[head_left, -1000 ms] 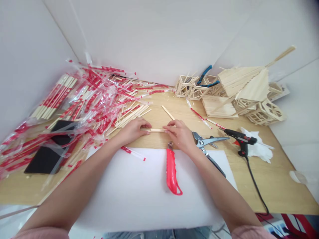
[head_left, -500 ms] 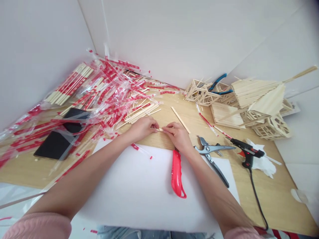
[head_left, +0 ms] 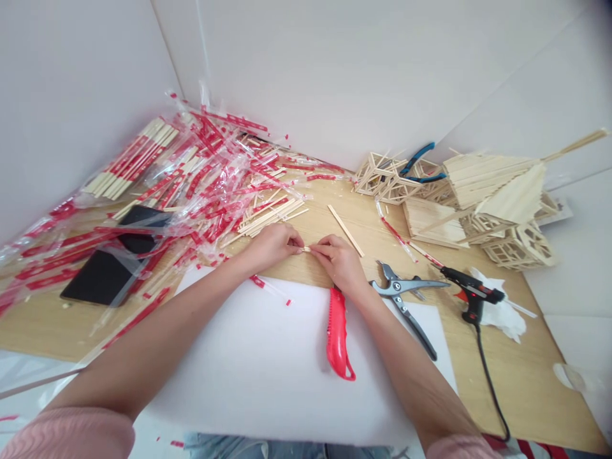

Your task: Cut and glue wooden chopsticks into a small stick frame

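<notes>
Between the fingertips of both hands is a short piece of wooden stick, mostly hidden by the fingers. My left hand pinches its left end, and my right hand pinches the right end. Just behind my right hand a longer flat stick lies on the table. A red utility knife lies on the white sheet, its tip under my right wrist. Grey pruning shears rest right of my right forearm. Several loose wooden sticks lie behind my left hand.
Red-and-clear chopstick wrappers heap over the left side, partly covering a black phone-like slab. A black glue gun with a cord stands right, near crumpled tissue. Wooden stick models and blue-handled pliers are at back right.
Both hands keep their pinch on the short stick piece with only slight finger movement. The whole view has shifted a little.
</notes>
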Tool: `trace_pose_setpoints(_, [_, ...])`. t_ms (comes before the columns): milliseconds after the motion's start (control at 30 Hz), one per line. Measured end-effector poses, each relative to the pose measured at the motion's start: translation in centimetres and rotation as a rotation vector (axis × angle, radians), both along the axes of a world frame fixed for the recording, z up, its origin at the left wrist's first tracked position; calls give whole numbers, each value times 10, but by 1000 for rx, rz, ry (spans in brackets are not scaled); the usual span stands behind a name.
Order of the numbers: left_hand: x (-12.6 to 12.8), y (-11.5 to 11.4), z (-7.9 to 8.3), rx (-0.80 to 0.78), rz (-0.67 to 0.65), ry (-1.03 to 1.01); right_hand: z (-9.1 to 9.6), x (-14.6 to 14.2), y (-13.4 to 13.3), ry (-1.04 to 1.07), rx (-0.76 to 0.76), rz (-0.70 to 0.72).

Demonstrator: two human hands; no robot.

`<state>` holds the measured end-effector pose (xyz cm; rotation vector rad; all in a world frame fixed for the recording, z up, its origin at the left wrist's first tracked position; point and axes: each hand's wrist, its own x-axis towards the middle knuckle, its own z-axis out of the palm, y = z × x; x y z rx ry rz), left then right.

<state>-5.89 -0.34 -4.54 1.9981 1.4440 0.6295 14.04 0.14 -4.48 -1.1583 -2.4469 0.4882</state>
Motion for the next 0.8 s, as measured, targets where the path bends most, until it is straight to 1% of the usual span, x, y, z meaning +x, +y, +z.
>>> trace_pose_setpoints(467, [1, -1, 1, -4, 10, -16, -4, -2, -2, -17, 28, -47])
trace_pose_setpoints(633, [0, 1, 0, 30, -12, -5, -4, -3, -3, -5, 24, -50])
trace_pose_setpoints(800, [0, 1, 0, 23, -33, 8, -6, -1, -2, -5, 19, -51])
